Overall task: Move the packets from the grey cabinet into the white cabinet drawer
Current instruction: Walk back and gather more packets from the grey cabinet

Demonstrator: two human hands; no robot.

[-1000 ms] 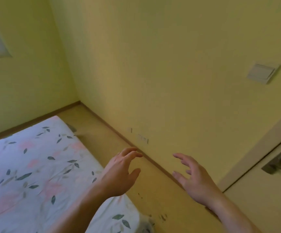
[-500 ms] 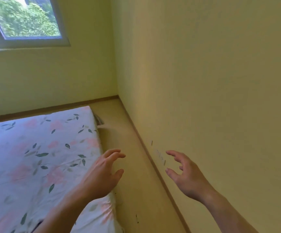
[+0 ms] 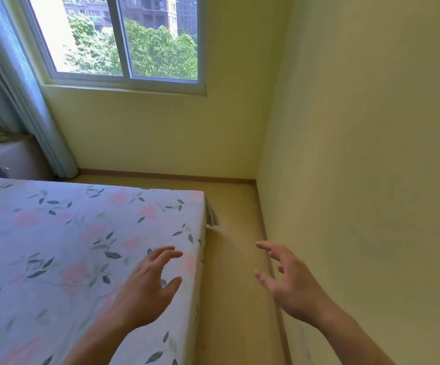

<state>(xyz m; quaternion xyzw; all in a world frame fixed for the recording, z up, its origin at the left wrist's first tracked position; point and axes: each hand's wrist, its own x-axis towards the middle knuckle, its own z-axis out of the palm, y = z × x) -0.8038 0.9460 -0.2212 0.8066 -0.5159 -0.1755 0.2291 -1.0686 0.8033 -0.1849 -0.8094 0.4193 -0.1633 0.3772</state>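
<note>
Smooth yellow walls; floral bedsheet (image 3: pixel 81 246) under empty, loosely curled hands.

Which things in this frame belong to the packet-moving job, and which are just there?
Job:
left hand, empty
right hand, empty
grey cabinet, far left, perhaps the source
No packets or white cabinet in view.

Just there:
bed
window
curtain

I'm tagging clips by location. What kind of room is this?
Most likely a bedroom: a bed with a floral leaf-print sheet, a white-framed sliding window with a pale blue curtain, and a low grey cabinet beside it.
</note>
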